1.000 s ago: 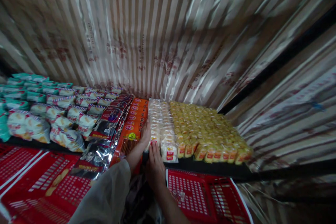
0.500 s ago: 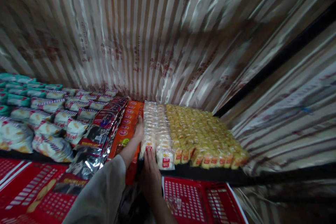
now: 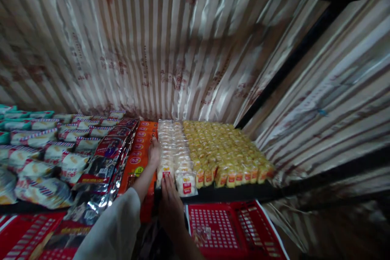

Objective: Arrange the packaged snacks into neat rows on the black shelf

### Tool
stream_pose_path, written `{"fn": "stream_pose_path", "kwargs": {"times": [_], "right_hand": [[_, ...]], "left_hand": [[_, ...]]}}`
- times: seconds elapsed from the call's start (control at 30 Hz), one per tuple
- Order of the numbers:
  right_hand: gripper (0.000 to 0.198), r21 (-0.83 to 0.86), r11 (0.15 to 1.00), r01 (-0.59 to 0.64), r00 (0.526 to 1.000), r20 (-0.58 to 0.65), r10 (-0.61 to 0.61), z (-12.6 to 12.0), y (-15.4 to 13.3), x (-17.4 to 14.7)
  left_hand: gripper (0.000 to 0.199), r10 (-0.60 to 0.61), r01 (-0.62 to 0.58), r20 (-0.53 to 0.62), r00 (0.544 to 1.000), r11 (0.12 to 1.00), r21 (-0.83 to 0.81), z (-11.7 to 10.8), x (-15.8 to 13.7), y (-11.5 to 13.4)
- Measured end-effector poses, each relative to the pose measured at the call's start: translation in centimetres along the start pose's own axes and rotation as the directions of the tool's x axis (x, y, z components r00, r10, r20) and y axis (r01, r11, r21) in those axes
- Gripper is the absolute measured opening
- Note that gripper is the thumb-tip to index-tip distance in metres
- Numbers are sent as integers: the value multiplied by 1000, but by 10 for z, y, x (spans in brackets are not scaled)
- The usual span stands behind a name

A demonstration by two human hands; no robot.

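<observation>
My left hand lies along the left side of a row of white wrapped snack packs, between them and the orange printed bags. Its fingers point toward the back, and some of them are hidden. Flat against the front pack of that row rest the straight fingers of my right hand. Neither hand is wrapped around anything. A second white row stands just to the right. Beyond it are many rows of small yellow wrapped packs.
Dark shiny bags and white striped bags fill the left of the black shelf, with teal packs behind. Red perforated baskets sit below its front edge. A striped foil-like sheet forms the back.
The view has turned a little to the right, so the shelf goods appear further left. Both hands stay at the same white row, in nearly the same pose.
</observation>
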State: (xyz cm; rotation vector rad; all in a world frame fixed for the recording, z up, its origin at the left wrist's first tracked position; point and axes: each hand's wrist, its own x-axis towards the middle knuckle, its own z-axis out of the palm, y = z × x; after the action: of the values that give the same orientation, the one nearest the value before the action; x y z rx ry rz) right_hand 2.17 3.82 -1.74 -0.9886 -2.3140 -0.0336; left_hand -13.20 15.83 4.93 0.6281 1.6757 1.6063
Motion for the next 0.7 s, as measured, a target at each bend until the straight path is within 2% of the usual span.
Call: {"fn": "stream_pose_path", "kwargs": {"times": [0.1, 0.2, 0.27, 0.37, 0.43, 0.53, 0.63, 0.7], "right_hand": [[68, -8, 1000, 15, 1000, -10, -15, 0, 1, 0], [66, 7, 1000, 21, 1000, 2, -21, 0, 2, -1], [67, 8, 999, 33, 999, -16, -33, 1, 2, -1], [68, 10, 998, 55, 995, -81, -54, 5, 4, 0], [70, 39, 997, 61, 993, -98, -57, 9, 4, 0], [71, 90, 995, 42, 996, -78, -35, 14, 5, 0], [74, 130, 991, -2, 999, -42, 7, 17, 5, 0], [74, 159, 987, -28, 999, -27, 33, 17, 5, 1]], "left_hand": [[47, 60, -56, -54, 997, 995, 81, -7, -12, 11], [37, 133, -120, -84, 988, 983, 141, -20, -38, 14], [37, 167, -149, -96, 981, 973, 175, -32, -64, 7], [35, 230, -206, -89, 969, 953, 221, -52, -109, -16], [29, 402, -362, -50, 914, 866, 346, -65, -135, -38], [30, 551, -495, 31, 834, 722, 485, -82, -161, -69], [31, 636, -548, 60, 769, 608, 574, -93, -173, -89], [31, 654, -540, 49, 755, 577, 612, -97, -177, -93]]}}
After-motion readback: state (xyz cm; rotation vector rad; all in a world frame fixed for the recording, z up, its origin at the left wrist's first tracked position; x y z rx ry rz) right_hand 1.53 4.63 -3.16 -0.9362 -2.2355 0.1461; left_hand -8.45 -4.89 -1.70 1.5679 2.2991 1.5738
